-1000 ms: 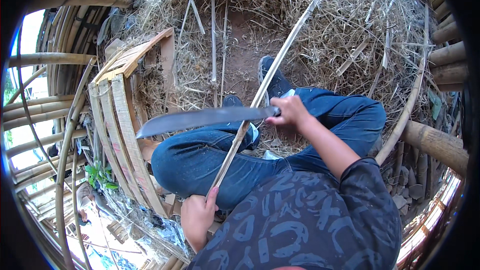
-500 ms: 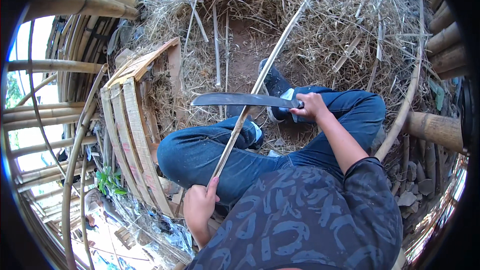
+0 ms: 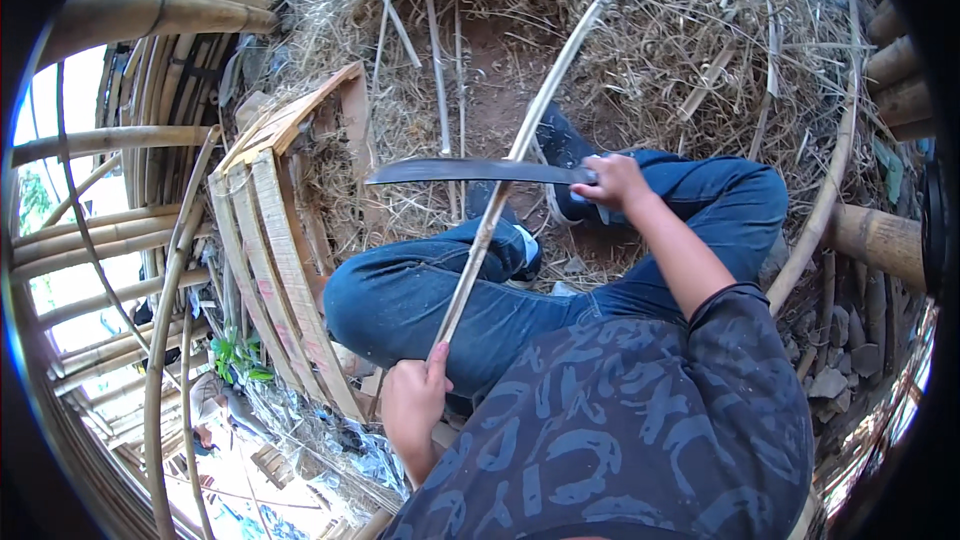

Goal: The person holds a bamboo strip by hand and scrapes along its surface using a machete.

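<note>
The person sits on the ground with folded legs. The left hand has its grip closed around the near end of a long bamboo strip, with the thumb laid along it. The right hand has its grip closed fully around the handle of a large knife, whose tip points to the left.

The strip goes from the left hand over the leg in blue trousers, passes near a dark shoe, and its far end lies over the dry shavings. The blade lies across the strip near its middle; whether it bites into the strip, one cannot tell. A wooden crate stands at the left side.

The main danger, in judgement, is the blade slipping. If the edge meets a hard knot or turns too flat, it could slide along the strip toward the left thumb, or drop on the knee or the shin below. The far end seems held by no hand, so the strip could roll or spring under pressure. Too much force could also cut too deep and split it.
</note>
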`<state>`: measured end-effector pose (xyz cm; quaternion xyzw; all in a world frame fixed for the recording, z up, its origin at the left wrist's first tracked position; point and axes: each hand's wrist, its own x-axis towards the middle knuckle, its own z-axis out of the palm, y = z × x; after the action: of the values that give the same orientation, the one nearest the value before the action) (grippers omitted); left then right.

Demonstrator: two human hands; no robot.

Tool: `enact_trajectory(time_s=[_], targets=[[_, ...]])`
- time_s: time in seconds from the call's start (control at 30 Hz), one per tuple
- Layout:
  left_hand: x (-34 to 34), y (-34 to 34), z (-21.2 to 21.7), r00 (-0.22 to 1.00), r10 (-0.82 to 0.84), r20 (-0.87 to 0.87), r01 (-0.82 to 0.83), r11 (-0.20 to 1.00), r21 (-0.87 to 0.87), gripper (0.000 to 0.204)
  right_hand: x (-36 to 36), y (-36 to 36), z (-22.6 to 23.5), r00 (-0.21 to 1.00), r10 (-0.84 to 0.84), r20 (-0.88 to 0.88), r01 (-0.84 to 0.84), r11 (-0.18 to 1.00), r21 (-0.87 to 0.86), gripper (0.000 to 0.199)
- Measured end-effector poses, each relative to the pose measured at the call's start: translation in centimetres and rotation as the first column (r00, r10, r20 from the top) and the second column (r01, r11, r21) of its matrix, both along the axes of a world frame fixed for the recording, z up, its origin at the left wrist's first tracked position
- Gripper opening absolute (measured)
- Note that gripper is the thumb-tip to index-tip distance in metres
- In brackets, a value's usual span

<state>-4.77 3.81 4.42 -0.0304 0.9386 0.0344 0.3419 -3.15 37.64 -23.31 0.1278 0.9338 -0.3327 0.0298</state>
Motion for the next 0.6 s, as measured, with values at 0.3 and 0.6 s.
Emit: enact_trajectory(time_s=[0.3,0.6], targets=[[-0.4,0.0,0.7,1.000,-0.007,0.030,0.007,1.000,0.011,0.064,2.5,-3.9,3.2,0.997,-0.080,-0.024,0.076,0.987,-0.141,0.065],[-0.4,0.1,0.4,0.999,-0.003,0.037,0.002,1.000,0.028,0.064,-1.5,-2.3,2.1,0.967,0.098,-0.236,-0.098,0.995,0.010,0.060]])
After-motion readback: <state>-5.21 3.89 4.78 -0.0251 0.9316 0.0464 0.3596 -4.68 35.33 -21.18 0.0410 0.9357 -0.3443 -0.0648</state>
